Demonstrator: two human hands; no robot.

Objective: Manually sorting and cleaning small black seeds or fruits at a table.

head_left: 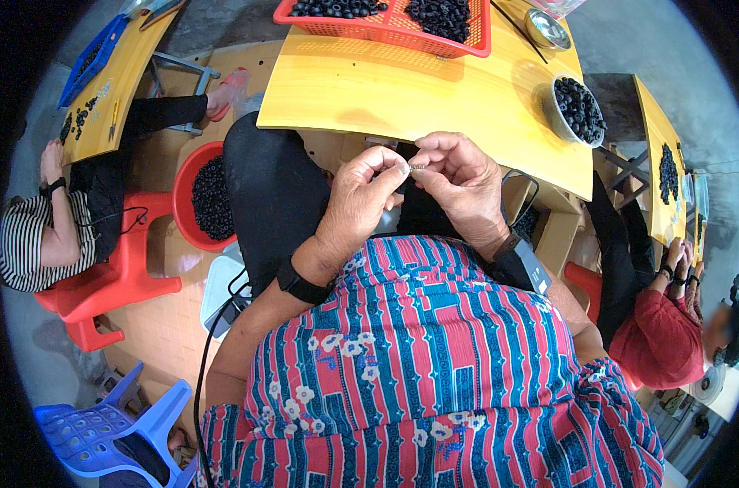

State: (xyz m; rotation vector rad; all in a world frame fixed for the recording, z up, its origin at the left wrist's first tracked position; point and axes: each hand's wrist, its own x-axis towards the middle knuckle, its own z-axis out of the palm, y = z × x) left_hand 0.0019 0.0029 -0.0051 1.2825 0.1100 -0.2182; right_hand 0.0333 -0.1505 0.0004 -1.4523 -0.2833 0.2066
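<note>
Below yellow table (pixel 402 89): both hands (left (pixel 361 199), right (pixel 459 183)) pinching small metal piece (pixel 417 167) between fingertips.

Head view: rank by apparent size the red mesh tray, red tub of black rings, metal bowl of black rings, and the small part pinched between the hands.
1. red mesh tray, cropped at top
2. red tub, partly hidden
3. metal bowl
4. small part, pinched by left hand and right hand

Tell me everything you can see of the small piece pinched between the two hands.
The small silvery metal-looking piece is tiny and thin, held roughly level in front of the person's lap, just below the near edge of the yellow wooden table. The left hand pinches one end between thumb and forefinger; the right hand grips the other end with its fingertips. Fingers hide most of it, so its exact shape cannot be made out.
</note>
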